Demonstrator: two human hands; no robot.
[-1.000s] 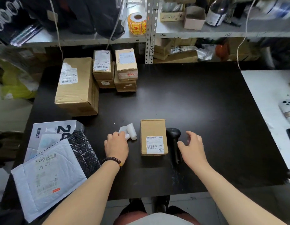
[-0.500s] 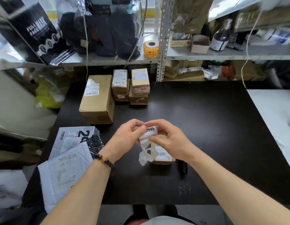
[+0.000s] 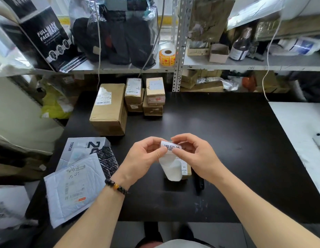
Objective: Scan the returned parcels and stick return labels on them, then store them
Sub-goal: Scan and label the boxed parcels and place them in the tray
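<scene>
Over the black table (image 3: pixel 227 140), the left hand (image 3: pixel 141 158) and the right hand (image 3: pixel 196 154) pinch a thin white paper label strip with black print (image 3: pixel 171 147) between their fingertips, just above the small brown cardboard box (image 3: pixel 185 170) (it looks light and floppy, so best held by its edges).

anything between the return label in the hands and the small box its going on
Only its own backing strip, hanging in front of the small box. Left hand and right hand pinch the return label above it.
</scene>
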